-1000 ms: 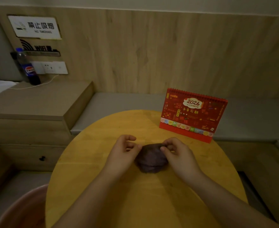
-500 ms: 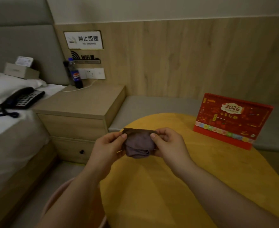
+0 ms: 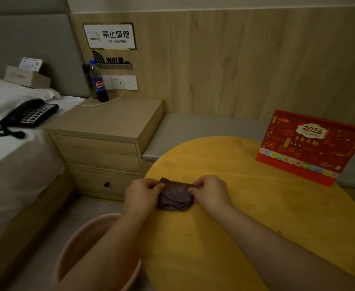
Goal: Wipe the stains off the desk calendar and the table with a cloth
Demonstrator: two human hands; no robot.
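Note:
A small dark purple cloth (image 3: 175, 196) is bunched between both hands over the left edge of the round yellow wooden table (image 3: 256, 217). My left hand (image 3: 142, 194) pinches its left corner and my right hand (image 3: 211, 193) pinches its right corner. The red 2026 desk calendar (image 3: 310, 145) stands upright at the table's far right, well away from both hands. Small dark specks show on the tabletop near my right forearm.
A pink basin (image 3: 76, 248) sits on the floor below the table's left edge. A wooden nightstand (image 3: 109, 133) with a cola bottle (image 3: 98, 81) stands to the left, beside a bed with a black telephone (image 3: 26, 115). A grey bench (image 3: 193, 129) runs behind the table.
The view has swung left, bringing the bed and nightstand into sight. Both hands carried the cloth from the table's middle to its left edge and now hold it lower, stretched by its corners.

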